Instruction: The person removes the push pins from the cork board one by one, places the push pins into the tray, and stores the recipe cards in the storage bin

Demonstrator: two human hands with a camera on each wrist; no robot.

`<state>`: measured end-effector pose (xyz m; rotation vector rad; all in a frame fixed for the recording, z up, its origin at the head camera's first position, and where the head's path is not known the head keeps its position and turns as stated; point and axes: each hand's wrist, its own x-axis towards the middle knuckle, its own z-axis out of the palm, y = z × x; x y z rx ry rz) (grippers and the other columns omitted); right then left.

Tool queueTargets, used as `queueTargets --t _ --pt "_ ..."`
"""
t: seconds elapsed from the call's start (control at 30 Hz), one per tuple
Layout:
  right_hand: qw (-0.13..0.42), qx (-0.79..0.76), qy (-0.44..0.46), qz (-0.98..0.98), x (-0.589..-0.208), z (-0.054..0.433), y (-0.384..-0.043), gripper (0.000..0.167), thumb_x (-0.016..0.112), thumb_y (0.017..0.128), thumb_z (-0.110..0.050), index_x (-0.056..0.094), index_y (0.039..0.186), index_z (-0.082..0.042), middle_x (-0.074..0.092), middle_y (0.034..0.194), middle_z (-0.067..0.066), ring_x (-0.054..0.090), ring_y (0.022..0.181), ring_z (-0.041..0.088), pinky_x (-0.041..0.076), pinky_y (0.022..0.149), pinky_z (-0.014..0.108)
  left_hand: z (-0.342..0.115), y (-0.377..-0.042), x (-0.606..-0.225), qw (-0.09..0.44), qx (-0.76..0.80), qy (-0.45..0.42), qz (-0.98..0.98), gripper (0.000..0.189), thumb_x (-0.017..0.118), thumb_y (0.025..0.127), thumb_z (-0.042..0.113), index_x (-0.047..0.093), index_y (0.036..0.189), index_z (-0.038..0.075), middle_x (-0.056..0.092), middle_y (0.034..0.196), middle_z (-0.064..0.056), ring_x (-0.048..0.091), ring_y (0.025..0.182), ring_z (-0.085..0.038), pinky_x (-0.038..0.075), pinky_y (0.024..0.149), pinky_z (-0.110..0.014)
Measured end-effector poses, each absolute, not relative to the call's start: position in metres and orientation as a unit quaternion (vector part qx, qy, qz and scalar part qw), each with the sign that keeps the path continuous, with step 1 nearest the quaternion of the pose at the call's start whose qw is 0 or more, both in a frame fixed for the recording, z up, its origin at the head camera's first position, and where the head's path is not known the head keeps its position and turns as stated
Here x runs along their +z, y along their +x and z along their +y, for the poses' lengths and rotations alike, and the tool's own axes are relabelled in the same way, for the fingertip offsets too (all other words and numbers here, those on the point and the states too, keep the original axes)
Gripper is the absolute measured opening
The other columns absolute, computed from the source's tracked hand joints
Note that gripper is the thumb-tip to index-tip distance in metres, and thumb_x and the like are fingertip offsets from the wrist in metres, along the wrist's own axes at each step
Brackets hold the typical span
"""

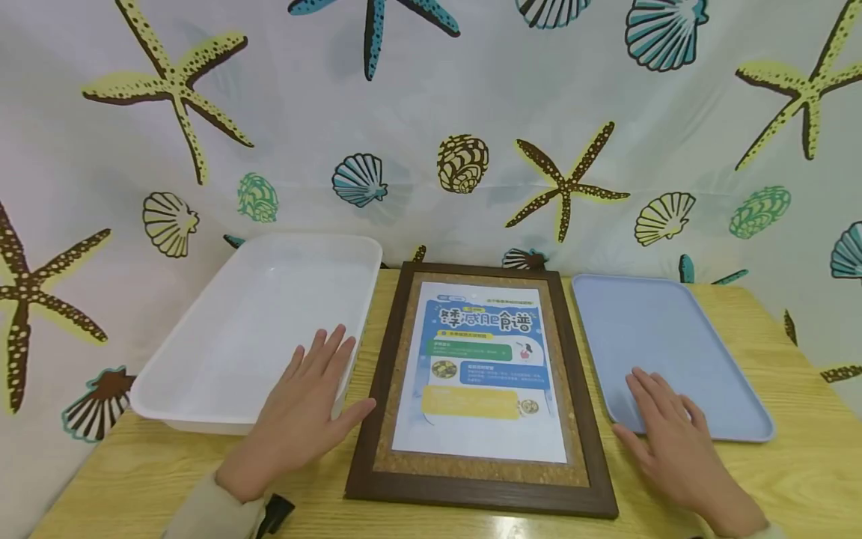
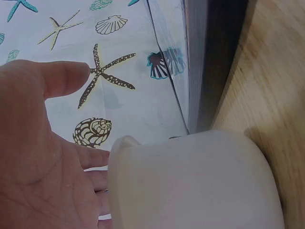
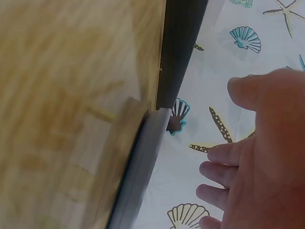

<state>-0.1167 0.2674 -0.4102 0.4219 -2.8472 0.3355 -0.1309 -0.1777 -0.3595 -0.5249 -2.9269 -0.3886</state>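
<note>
I see the left hand, fingers straight and slightly parted, at the side of the deep white tub; the right hand, fingers also extended, is at the flat blue tray. Touching I cannot judge well. Between both, a dark-framed cork board with printed paper lies on the wood-grain table.

Person wearing a plain, pale beige left sleeve behind the left hand, toward the near left corner of the table, with a small black piece beside its cuff. Behind the right hand, a sliver of beige right sleeve shows.
</note>
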Motion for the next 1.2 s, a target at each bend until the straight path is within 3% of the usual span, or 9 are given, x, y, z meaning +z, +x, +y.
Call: queueTargets --t 0.17,0.77,1.2 --pt "0.138 0.114 0.156 -0.971 -0.411 0.262 -0.122 0.063 0.062 0.093 -0.031 0.040 0.142 0.002 0.041 0.146 0.020 0.034 0.134 0.042 0.028 0.099 0.062 -0.174 -0.136 -0.362 0.070 -0.133 -0.172 -0.973 0.079 0.056 0.093 0.046 0.031 0.147 -0.004 0.023 0.157 -0.022 0.017 0.145 -0.043 0.012 0.116 -0.061" --pt "0.100 0.117 0.168 -0.974 -0.397 0.245 -0.136 0.065 0.062 0.094 -0.032 0.037 0.144 0.000 0.038 0.147 0.020 0.034 0.134 0.042 0.029 0.098 0.065 -0.146 -0.154 -0.367 0.088 -0.160 -0.172 -0.968 0.073 0.063 0.091 0.038 0.037 0.145 -0.004 0.031 0.154 -0.021 0.024 0.144 -0.041 0.014 0.116 -0.059" --pt "0.102 0.187 0.216 -0.953 -0.388 0.220 -0.145 0.055 0.058 0.096 -0.024 0.042 0.140 0.005 0.045 0.140 0.026 0.043 0.127 0.045 0.042 0.092 0.063 -0.115 -0.171 -0.373 0.077 -0.181 -0.193 -0.961 0.064 0.066 0.088 0.033 0.046 0.139 0.000 0.035 0.152 -0.021 0.032 0.140 -0.041 0.026 0.113 -0.058"
